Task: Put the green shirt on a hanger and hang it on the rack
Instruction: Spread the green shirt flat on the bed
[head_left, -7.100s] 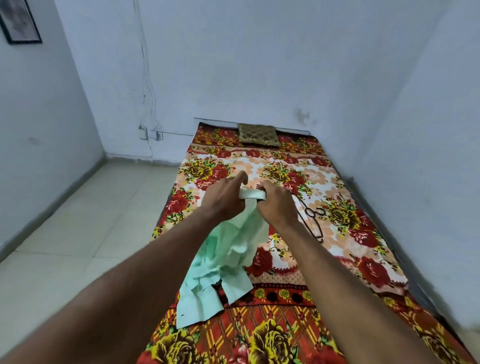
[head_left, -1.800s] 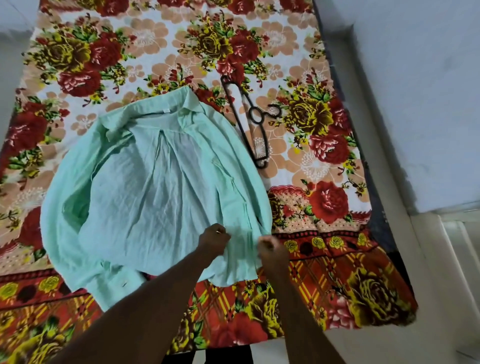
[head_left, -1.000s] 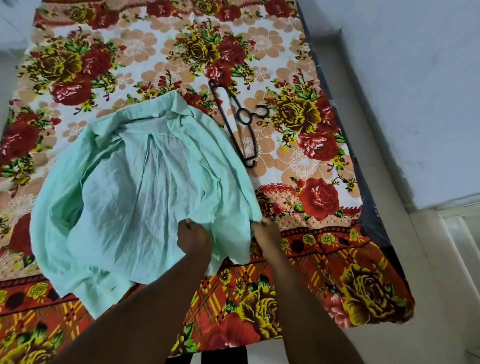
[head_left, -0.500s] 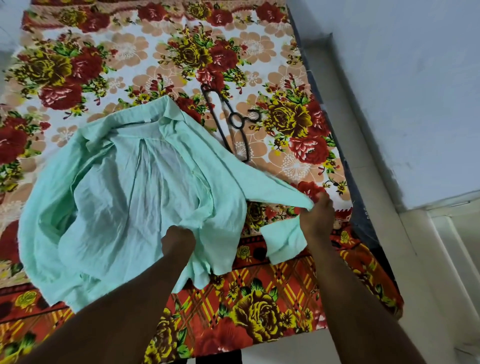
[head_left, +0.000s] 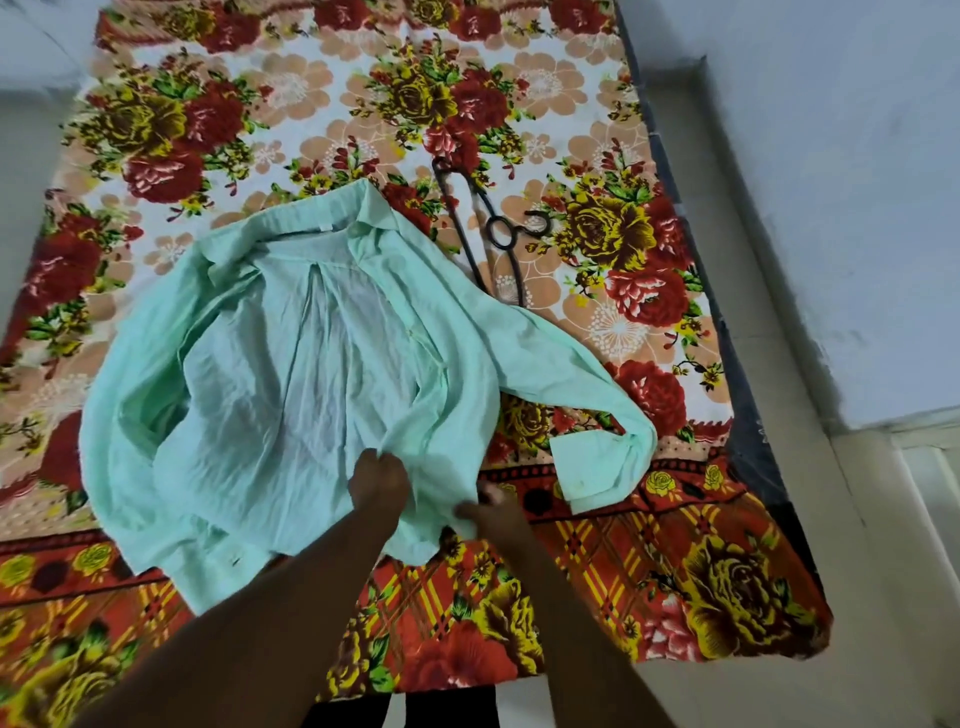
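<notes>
- Lying spread on the floral bedsheet (head_left: 597, 130): green shirt (head_left: 291, 374), front open, collar at far end, hem twd the person.
- L hand (head_left: 378, 486) on the hem near its middle, fingers curled into a bunch of fabric, gripping it.
- R hand (head_left: 496, 514) just beside L, at the hem's R corner; thumb & fingers pinch the edge, tho blurred.
- One sleeve stretched out to the R, cuff (head_left: 592, 467) resting on the sheet's red border.
- Black hanger (head_left: 491, 236) flat on the sheet just R of the collar, hook pointing R; its near end goes under the sleeve.
- Grey wall (head_left: 831, 182) along the bed's R side.
</notes>
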